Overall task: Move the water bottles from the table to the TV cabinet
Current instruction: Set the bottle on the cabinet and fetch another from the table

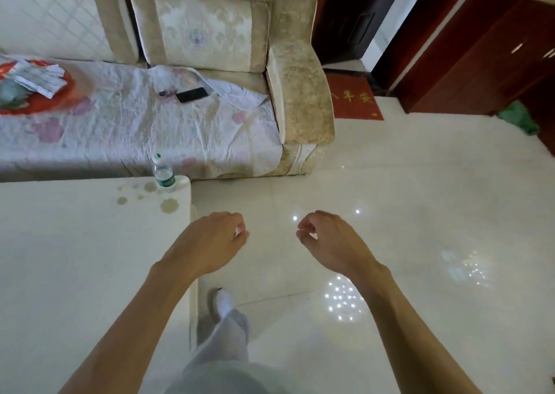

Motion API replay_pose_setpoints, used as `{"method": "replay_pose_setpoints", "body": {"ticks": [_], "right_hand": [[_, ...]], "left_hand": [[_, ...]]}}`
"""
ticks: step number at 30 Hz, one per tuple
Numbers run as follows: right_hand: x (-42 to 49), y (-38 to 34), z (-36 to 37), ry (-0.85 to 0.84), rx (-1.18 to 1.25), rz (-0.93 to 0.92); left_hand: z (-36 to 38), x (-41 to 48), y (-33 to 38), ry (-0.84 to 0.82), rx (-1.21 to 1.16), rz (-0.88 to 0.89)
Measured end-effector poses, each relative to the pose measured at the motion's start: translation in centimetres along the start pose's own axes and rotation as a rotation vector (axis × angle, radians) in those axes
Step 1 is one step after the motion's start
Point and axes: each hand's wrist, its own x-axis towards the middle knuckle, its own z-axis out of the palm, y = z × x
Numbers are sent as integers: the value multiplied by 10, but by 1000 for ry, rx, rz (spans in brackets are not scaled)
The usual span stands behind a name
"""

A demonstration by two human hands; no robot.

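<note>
One clear water bottle (163,173) with a green cap and green label stands upright at the far right corner of the white table (75,258). My left hand (214,237) hangs over the table's right edge, fingers loosely curled, holding nothing. My right hand (327,237) hovers over the floor to the right, also loosely curled and holding nothing. Both hands are well short of the bottle. The TV cabinet is not in view.
A beige sofa (297,93) with a quilted cover stands behind the table; a phone (192,94) and papers (33,78) lie on it. Wet rings (169,205) mark the table near the bottle. Glossy white floor (405,198) spreads right toward a red mat (354,97) and dark red cabinets (480,57).
</note>
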Motion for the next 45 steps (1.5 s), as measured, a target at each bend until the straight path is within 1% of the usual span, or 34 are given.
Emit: {"method": "replay_pose_setpoints", "body": {"ticks": [3, 9, 17, 22, 27, 29, 31, 34, 38, 40, 43, 45], "right_hand": [[58, -6, -16, -16, -30, -55], [154, -31, -23, -84, -30, -202], [284, -82, -1, -302, -107, -484], [358, -120, 5, -439, -145, -668], [405, -143, 8, -566, -207, -808], [423, -148, 18, -592, -216, -821], [438, -149, 37, -623, -171, -799], [460, -148, 76, -670, -81, -701], [491, -144, 145, -692, -60, -597], [503, -142, 183, -700, -34, -566], [517, -145, 236, -690, -5, -552], [525, -144, 269, -674, 11, -560]], "left_hand": [[-26, 35, -16, 39, 40, -48], [-61, 70, -53, 116, 20, -199], [-62, 90, -103, 219, -148, -520], [-69, 125, -128, 315, -220, -787], [-81, 162, -122, 372, -310, -891], [-79, 167, -122, 393, -320, -956], [-70, 170, -126, 405, -370, -1016], [-49, 176, -140, 414, -469, -1076], [-24, 201, -183, 439, -556, -1086], [-10, 218, -208, 484, -616, -1093], [13, 237, -240, 567, -716, -1135], [32, 244, -252, 585, -767, -1163]]}}
